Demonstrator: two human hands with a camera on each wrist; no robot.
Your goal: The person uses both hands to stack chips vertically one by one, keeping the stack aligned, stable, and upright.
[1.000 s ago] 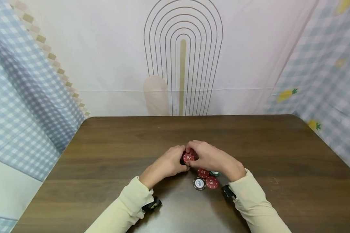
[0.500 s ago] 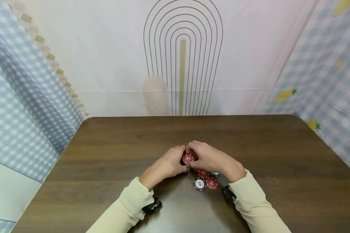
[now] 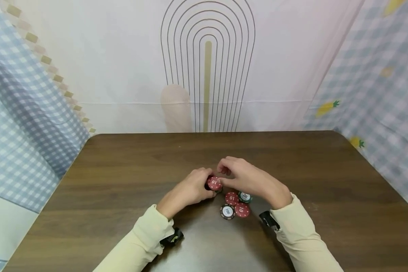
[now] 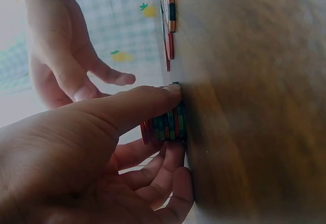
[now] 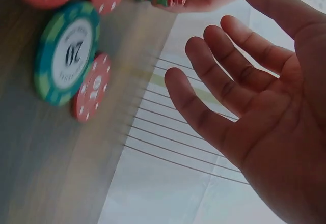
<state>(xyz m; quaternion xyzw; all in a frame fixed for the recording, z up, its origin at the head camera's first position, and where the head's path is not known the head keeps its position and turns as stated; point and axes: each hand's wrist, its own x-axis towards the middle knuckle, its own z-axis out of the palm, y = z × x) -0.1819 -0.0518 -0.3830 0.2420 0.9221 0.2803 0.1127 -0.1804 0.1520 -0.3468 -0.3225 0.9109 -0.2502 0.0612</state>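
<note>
My left hand [image 3: 190,187] grips a short stack of poker chips [image 3: 214,183], thumb on the near side and fingers round the far side. A red 10 chip tops the stack, and the left wrist view shows green and dark edges [image 4: 170,124] below it. Just right of the stack, my right hand [image 3: 249,179] hovers with relaxed, bent fingers and nothing in them; its palm [image 5: 285,117] shows bare in the right wrist view. Nearer me lie a red 10 chip [image 3: 232,198], another red 10 chip [image 3: 242,210], a black 100 chip [image 3: 227,212] and a green 20 chip [image 3: 245,197].
All the chips are on a brown wooden table [image 3: 139,158]. In the right wrist view the green 20 chip overlaps a further red chip [image 5: 94,91]. Behind the table hangs a white cloth [image 3: 122,75], with blue checked cloth [image 3: 34,113] at the sides.
My right hand has let go of the stack's red top chip and drawn slightly up and right. The left hand still grips the stack. The head view has shifted a little.
</note>
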